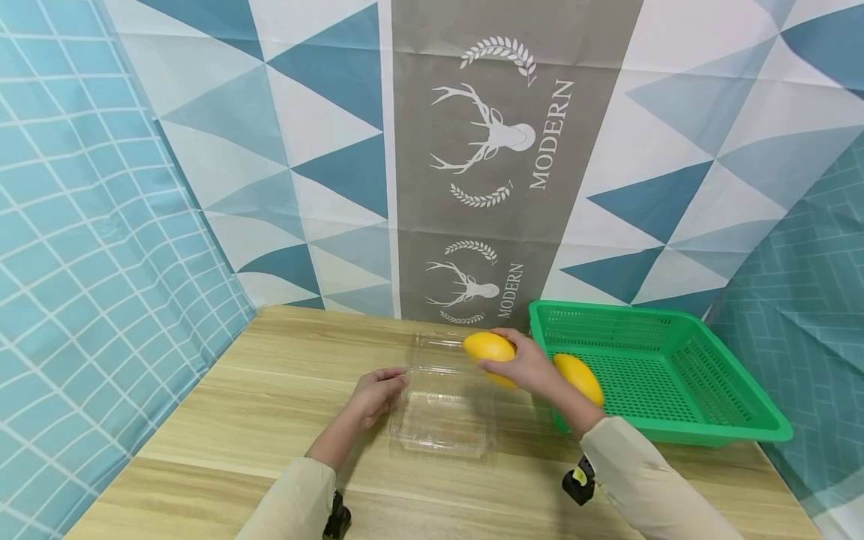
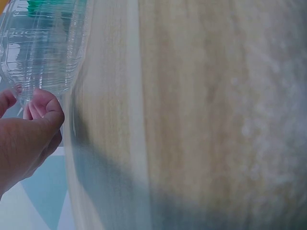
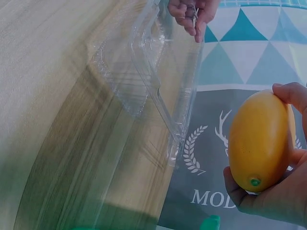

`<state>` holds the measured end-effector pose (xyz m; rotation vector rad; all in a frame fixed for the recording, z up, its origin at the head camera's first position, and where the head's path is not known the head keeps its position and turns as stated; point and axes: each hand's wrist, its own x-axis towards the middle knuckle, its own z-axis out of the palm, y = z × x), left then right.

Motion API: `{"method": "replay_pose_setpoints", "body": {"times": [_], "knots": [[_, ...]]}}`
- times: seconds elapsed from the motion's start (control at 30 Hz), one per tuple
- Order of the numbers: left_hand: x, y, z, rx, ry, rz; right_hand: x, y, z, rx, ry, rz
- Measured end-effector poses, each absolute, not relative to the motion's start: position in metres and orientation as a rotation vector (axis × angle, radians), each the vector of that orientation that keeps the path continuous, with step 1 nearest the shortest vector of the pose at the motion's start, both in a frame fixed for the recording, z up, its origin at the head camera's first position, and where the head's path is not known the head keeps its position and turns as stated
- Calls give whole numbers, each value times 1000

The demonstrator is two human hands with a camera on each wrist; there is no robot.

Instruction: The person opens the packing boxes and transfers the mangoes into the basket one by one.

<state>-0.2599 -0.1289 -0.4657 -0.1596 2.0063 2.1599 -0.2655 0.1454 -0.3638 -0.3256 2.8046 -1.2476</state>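
Observation:
My right hand [image 1: 523, 364] grips a yellow mango [image 1: 488, 346], its fingers and thumb around the sides. In the right wrist view the held mango [image 3: 261, 141] shows a small green stem end. More yellow shows just behind and below it, perhaps a second mango, mostly hidden by the hand. It is above the right part of an opened clear plastic clamshell container [image 1: 442, 424], whose lid leans back toward the wall. At the container's left edge, my left hand [image 1: 379, 394] pinches the rim with curled fingers; the left wrist view shows this hand [image 2: 36, 124] at the clear plastic.
A green perforated plastic basket [image 1: 709, 435] stands on the right of the wooden table [image 1: 283, 390]. Another yellow mango [image 1: 579, 379] lies inside near the basket's left wall, partly behind my right forearm. A patterned cloth backdrop [image 1: 472, 187] rises behind the table.

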Motion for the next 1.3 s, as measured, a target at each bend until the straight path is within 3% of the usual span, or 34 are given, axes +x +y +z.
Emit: {"method": "replay_pose_setpoints", "body": {"times": [1.3], "knots": [[-260, -128, -466, -166, 2015, 2152, -271, 170, -354, -232, 2813, -1234]]}}
